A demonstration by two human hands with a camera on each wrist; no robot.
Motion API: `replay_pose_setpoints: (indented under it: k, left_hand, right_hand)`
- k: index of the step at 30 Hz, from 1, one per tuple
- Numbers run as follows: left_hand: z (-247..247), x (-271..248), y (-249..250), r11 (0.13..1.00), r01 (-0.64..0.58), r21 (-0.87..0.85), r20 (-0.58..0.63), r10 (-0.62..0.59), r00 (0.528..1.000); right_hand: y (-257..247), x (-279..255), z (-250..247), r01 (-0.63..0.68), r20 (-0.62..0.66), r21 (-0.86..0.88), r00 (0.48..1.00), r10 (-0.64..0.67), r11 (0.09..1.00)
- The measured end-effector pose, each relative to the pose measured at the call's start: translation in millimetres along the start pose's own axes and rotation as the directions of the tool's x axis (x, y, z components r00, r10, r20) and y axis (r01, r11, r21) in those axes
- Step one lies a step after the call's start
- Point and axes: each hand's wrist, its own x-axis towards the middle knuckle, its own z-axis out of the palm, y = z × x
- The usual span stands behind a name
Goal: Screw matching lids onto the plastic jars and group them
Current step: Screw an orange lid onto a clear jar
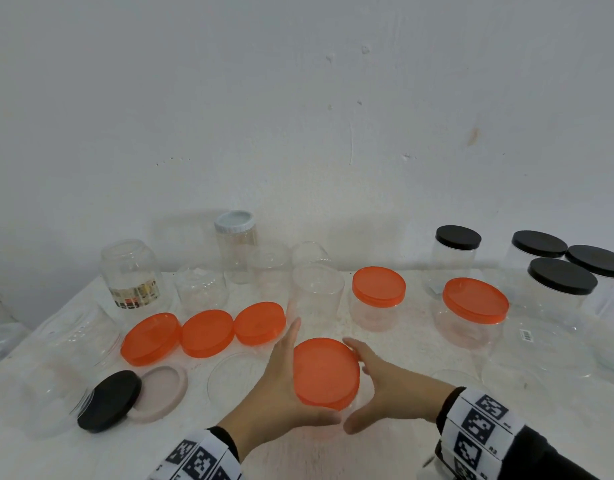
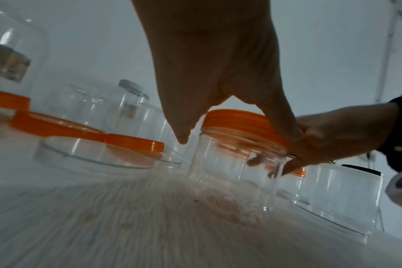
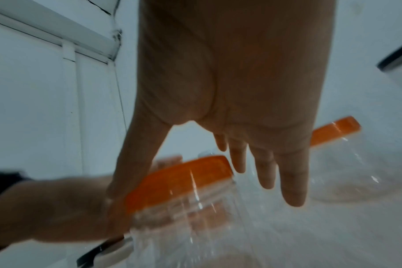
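Left hand (image 1: 278,386) and right hand (image 1: 385,386) – fingers spread – flank orange-lidded jar (image 1: 326,372), labels unreadable

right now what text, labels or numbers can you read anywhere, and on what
"R3": faint, on the right wrist band beside its black-and-white square markers; a second code above it is too blurred.
Colourful label on the open jar at back left: too blurred to read.
Barcode sticker on the clear jar at right: too small to read.
Nothing else legible.

White table (image 1: 385,455) against a scuffed, pale wall (image 1: 298,98).
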Motion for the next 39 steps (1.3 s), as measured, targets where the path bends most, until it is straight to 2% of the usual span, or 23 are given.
replay_pose_setpoints:
  k: [3,6,9,13,17,27,39]
  left_hand:
    - [-5.8,-3.4,-10.5,0.992,0.107,-0.066,0.088,-0.101,0.991]
    - [-2.5,-3.4,-15.4,0.986,0.133,-0.101,0.149,-0.117,0.982]
    - [1.7,1.3,-18.4,0.988,0.099,-0.120,0.115,-0.086,0.990]
    - [1.7,4.7,-22.8,0.982,0.117,-0.149,0.112,-0.100,0.989]
    - [1.5,5.8,-26.1,0.984,0.123,-0.128,0.079,-0.114,0.990]
    - [2.5,2.9,-21.6,0.991,0.104,-0.084,0.092,-0.096,0.991]
    - [1.7,-0.7,-18.8,0.990,0.082,-0.118,0.135,-0.066,0.989]
  right_hand:
    - [-21.5,-1.8,-10.3,0.073,-0.008,-0.086,0.997,-0.073,0.994]
    - [-50.1,3.0,-8.7,0.113,0.044,-0.309,0.994,-0.104,0.944]
    - [-75.0,10.0,-4.4,0.125,0.139,-0.553,0.989,-0.056,0.824]
    - [-91.6,15.6,-5.2,0.085,0.174,-0.699,0.983,0.053,0.710]
    - [-98.4,18.5,-6.9,0.076,0.183,-0.750,0.978,0.096,0.658]
    - [-96.6,21.2,-10.3,0.082,0.166,-0.778,0.983,0.078,0.622]
    - [-87.0,19.3,-8.6,0.070,0.148,-0.760,0.987,0.067,0.646]
